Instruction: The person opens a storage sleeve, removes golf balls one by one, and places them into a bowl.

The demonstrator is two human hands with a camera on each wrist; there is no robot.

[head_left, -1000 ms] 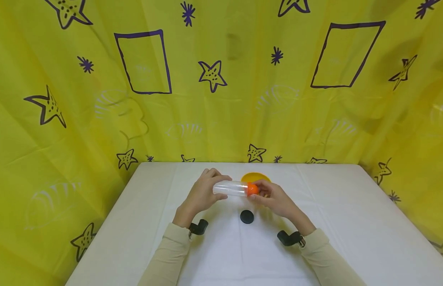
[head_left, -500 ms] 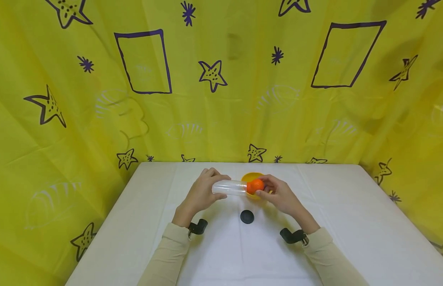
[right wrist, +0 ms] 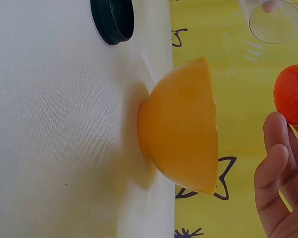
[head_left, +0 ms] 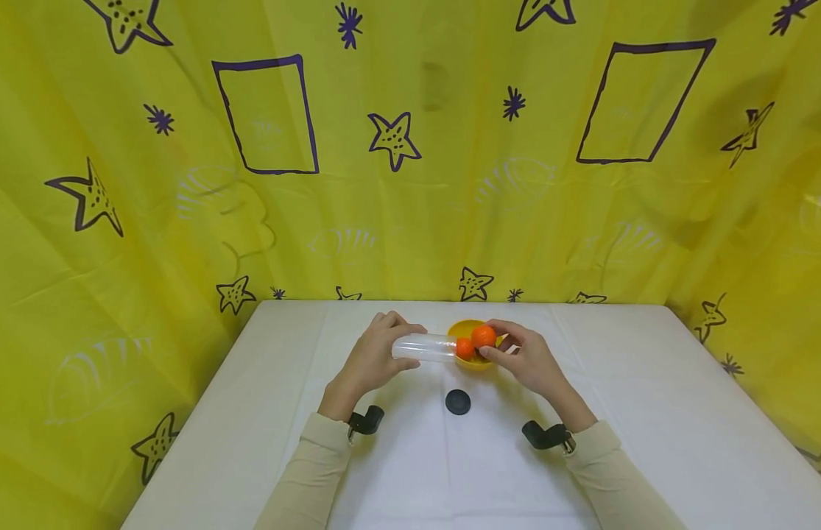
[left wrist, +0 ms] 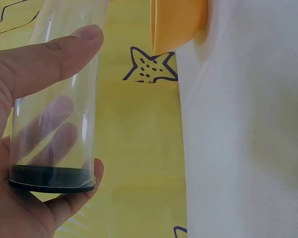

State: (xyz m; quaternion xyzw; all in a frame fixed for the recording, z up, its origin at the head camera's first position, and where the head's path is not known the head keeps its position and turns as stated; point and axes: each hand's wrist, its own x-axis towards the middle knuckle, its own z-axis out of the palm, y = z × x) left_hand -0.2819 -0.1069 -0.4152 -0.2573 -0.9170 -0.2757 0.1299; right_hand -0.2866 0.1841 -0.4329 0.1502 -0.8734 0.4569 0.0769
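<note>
My left hand grips a clear plastic tube, held sideways in the head view with its mouth to the right. A dark cap closes its base in the left wrist view, and the tube looks empty there. My right hand pinches a dimpled orange ball between thumb and fingertips, a little away from the tube's open mouth. Below lies a yellow bowl. Inside it, a second orange piece shows past the tube's end, partly hidden.
A round black lid lies on the white-covered table, in front of the bowl. A yellow patterned curtain hangs behind the table and along its sides.
My right hand has moved right with the orange ball, away from the tube's mouth, uncovering more of the bowl and the second orange piece. My left hand and the tube have hardly moved.
</note>
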